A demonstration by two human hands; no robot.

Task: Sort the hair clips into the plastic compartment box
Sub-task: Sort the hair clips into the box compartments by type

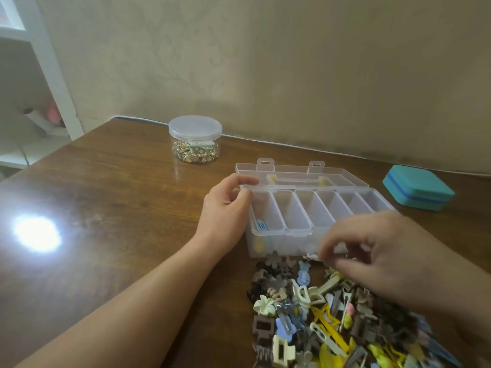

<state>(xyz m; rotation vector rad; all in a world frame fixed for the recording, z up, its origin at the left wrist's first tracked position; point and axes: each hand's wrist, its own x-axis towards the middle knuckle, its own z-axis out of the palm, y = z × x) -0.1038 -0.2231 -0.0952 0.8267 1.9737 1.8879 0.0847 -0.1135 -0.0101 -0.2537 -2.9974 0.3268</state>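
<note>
The clear plastic compartment box (297,231) stands open on the wooden table, its lid (345,177) folded back. A row of several long compartments runs across the top. A blue clip (261,226) lies in the leftmost one; the others look bare. My left hand (228,205) grips the box's far-left corner with thumb and fingers. A heap of mixed hair clips (318,314), brown, cream, yellow and blue, lies in front of the box. My right hand (385,256) hovers blurred over the heap at the box's front wall, fingers pinched together; whether they hold a clip is unclear.
A round clear jar (195,139) with a lid, full of small gold and green pieces, stands at the back left. A teal case (418,187) sits at the right of the box. A lamp glare (37,233) marks the table's left. White shelving (39,75) stands beyond the table's left corner.
</note>
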